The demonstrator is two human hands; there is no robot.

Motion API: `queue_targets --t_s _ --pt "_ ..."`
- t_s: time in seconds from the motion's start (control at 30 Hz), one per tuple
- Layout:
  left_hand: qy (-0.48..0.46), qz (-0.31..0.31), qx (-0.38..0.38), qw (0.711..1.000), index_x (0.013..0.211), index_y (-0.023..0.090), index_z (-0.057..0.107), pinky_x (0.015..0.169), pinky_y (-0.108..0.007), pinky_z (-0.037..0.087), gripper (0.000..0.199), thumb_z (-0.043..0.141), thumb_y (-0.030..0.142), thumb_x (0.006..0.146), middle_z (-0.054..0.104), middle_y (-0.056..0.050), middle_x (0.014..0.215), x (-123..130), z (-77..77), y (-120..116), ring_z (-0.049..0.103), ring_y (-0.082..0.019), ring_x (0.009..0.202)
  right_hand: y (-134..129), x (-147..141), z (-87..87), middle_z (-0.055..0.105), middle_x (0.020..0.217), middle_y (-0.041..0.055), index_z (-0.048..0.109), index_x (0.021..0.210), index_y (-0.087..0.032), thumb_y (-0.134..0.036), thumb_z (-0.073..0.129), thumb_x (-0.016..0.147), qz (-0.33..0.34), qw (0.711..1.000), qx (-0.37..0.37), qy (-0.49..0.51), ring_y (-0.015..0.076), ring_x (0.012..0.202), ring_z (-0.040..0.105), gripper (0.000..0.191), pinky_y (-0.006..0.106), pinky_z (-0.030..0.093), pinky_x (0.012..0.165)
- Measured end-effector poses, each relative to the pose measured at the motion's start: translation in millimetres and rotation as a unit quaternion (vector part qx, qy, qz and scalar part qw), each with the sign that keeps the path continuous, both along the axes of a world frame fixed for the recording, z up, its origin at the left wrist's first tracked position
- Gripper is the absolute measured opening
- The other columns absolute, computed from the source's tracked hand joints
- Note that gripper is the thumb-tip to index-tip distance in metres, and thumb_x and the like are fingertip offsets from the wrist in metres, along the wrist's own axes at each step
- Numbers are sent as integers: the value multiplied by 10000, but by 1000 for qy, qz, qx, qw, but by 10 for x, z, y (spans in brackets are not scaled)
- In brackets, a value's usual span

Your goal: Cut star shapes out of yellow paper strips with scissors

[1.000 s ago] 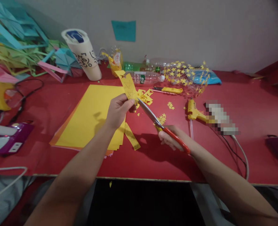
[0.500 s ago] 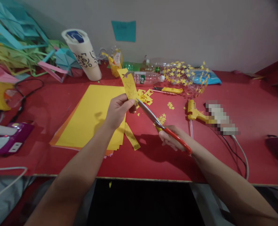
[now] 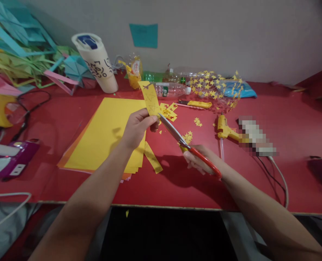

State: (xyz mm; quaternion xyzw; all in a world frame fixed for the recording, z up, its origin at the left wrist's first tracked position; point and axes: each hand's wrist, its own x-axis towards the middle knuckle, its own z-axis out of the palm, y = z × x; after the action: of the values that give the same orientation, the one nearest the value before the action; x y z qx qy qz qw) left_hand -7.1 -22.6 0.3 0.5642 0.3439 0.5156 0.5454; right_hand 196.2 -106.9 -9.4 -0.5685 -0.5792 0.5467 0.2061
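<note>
Between the thumb and fingers of my left hand (image 3: 137, 127) is a yellow paper strip (image 3: 150, 99) with stars drawn on it. My right hand (image 3: 199, 159) is wrapped round red-handled scissors (image 3: 178, 136), whose blade tips are at the strip's lower edge beside my left thumb. Yellow paper scraps (image 3: 168, 111) with star-shaped holes lie behind the blades. Small cut stars (image 3: 187, 137) sit in a pile near the scissors, and a smaller group of stars (image 3: 198, 122) lies farther back. Another marked strip (image 3: 153, 157) rests below my left hand.
A stack of yellow paper (image 3: 95, 145) lies left on the red table (image 3: 177, 188). Behind are a white tumbler (image 3: 97, 63), a plastic bottle (image 3: 171, 90), a yellow cutter (image 3: 199, 104) and a star-covered bottle (image 3: 210, 85). To the right is a yellow glue gun (image 3: 226, 130).
The strip in my left hand has shifted slightly down and right, and its top edge looks turned a little. My hands and the scissors stay almost in place.
</note>
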Motion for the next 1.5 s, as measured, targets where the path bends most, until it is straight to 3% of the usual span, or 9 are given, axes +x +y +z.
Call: queue_targets --t_s 0.27,0.63,1.2,1.5 --pt "15 32 7 999 555 173 547 486 -224 441 156 565 194 708 544 16 506 9 26 -14 490 -66 467 -9 -43 138 368 356 -89 387 536 -210 -629 589 680 15 1000 12 13 47 290 359 487 208 318 347" --pt "44 34 8 998 521 174 535 465 -225 426 157 591 191 666 517 20 483 -27 78 -2 471 -64 444 -4 -19 107 296 344 -112 372 539 -216 -612 585 705 26 1000 7 13 47 281 338 479 221 390 391" --pt "60 11 -20 998 511 162 487 455 -196 420 174 584 210 647 518 29 472 -61 94 23 478 -52 439 13 -14 73 315 344 -108 374 544 -216 -614 610 679 22 1000 -2 3 50 267 343 481 221 386 374" --pt "51 7 -9 999 559 151 596 457 -209 435 131 576 214 673 560 17 485 -32 26 19 497 -59 443 15 -24 101 376 379 -82 396 545 -211 -672 559 671 11 1000 6 10 46 291 357 505 234 391 391"
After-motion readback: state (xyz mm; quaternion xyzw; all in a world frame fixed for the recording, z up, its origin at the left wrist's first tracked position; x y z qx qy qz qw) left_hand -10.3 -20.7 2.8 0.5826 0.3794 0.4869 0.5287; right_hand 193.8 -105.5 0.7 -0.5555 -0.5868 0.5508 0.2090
